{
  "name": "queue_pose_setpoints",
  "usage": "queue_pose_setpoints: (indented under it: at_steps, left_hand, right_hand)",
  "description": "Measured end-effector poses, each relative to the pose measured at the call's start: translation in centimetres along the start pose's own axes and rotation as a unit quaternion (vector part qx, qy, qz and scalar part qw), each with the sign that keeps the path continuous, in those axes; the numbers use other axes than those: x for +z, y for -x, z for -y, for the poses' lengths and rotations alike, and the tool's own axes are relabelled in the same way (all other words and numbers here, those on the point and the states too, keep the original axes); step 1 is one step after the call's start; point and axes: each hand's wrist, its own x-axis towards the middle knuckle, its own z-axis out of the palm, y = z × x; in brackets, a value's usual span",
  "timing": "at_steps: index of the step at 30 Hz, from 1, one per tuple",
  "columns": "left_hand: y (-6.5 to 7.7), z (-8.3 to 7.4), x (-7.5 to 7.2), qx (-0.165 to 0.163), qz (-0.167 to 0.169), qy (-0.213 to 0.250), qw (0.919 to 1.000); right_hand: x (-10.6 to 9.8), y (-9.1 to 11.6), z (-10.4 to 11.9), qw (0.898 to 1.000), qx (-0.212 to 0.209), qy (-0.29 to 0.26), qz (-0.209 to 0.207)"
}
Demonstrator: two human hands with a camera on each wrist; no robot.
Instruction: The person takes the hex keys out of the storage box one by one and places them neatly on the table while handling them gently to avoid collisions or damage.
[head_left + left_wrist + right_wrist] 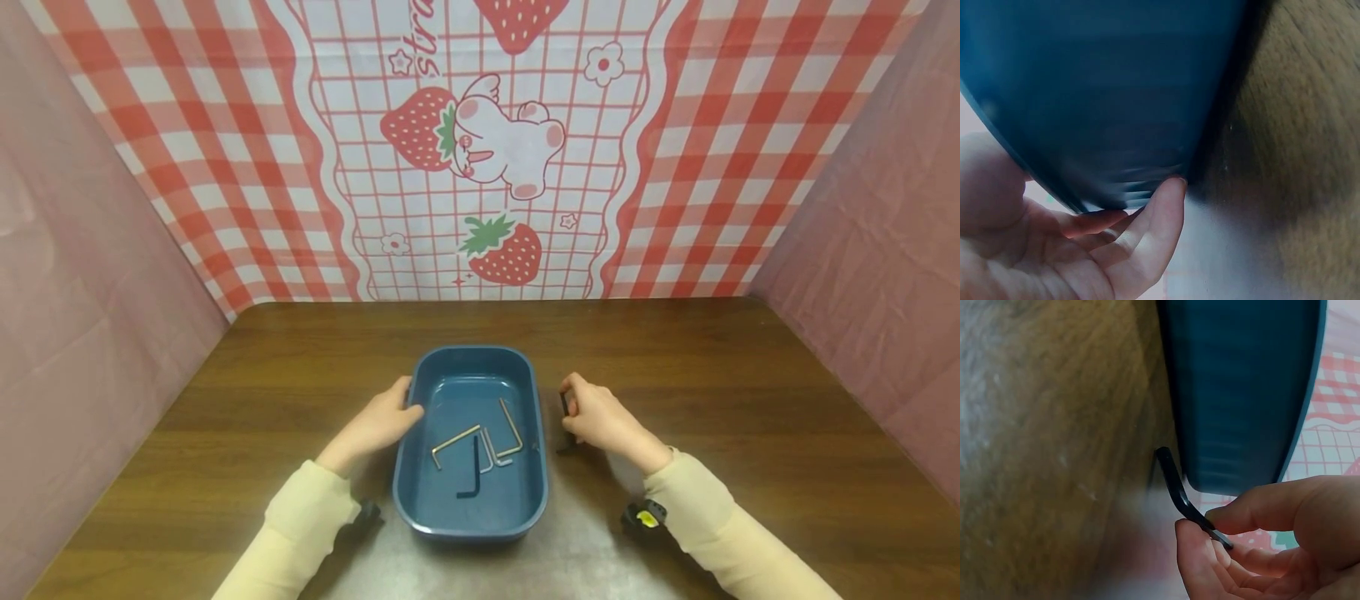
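A deep blue rectangular tray (471,530) stands on the table in the middle of the head view. Inside it lie several hex keys: two gold-coloured ones, a black one (476,468) and silver ones (489,454) partly overlapping. My left hand (378,421) grips the tray's left side, thumb over the rim and fingers against the outer wall (1110,106). To the right of the tray, just apart from it, my right hand (600,415) pinches another black hex key (1174,484) between thumb and fingers. Its bent end points down close to the tabletop.
The brown wooden table (285,358) extends around the tray. Behind it hangs a red-and-white checked cloth (690,167) printed with strawberries. Pink cloth (862,275) hangs on both sides. A dark device (643,517) is strapped at the right wrist.
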Motion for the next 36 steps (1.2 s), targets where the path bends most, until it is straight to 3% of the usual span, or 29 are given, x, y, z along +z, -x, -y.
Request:
queue_pose_setpoints:
  at_steps: [14, 23, 36]
  left_hand:
    - [0.0, 0.0, 0.0, -0.002, -0.002, -0.002, 1.0]
    - [-0.1, 0.0, 0.1, 0.002, -0.006, -0.033, 0.9994]
    - [0.0, 0.0, 0.0, 0.001, -0.005, -0.026, 0.9996]
  right_hand:
    - [0.8, 0.0, 0.1, 0.999, 0.041, 0.004, 0.016]
    - [1.1, -0.1, 0.0, 0.998, 0.057, 0.013, 0.023]
    - [1.2, -0.4, -0.2, 0.998, 0.047, 0.038, 0.021]
